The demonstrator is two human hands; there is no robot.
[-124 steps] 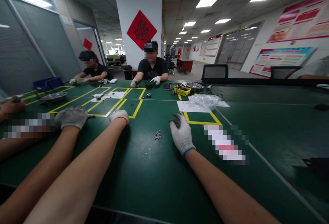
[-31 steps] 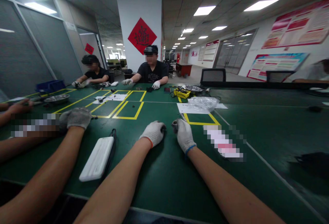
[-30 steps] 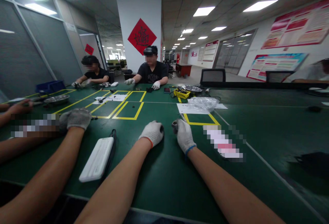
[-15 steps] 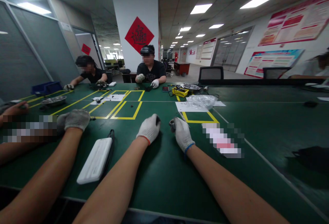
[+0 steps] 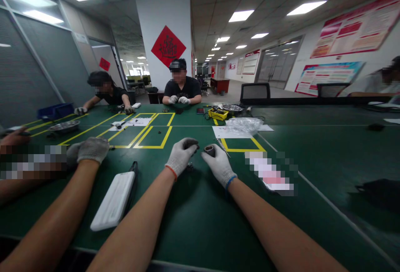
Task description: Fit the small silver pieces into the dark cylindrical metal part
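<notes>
My right hand (image 5: 221, 167), in a white knit glove with a blue cuff edge, grips a short dark hollow cylinder (image 5: 209, 150). Its round open end faces up and toward me. Just to the left, my left hand (image 5: 181, 158), gloved with an orange cuff edge, has thumb and fingers pinched together close to the cylinder but apart from it. Something dark shows at those fingertips, too small to make out. On the green table below my left hand lies a small metallic part (image 5: 190, 166), partly hidden by the glove.
A white power-bank-like device (image 5: 113, 201) lies left of my forearm, beside another person's gloved hand (image 5: 93, 150). Beyond my right hand are tweezers (image 5: 223, 146), white paper (image 5: 218, 132), clear plastic wrap (image 5: 245, 126) and a yellow bin (image 5: 218, 115). A blurred-out phone-shaped item (image 5: 270, 172) lies right.
My left fingers have straightened into a pinch nearer the cylinder, and the small metallic part shows beneath them. The cylinder's opening is turned more toward me. Across the table, a person's hands have come together.
</notes>
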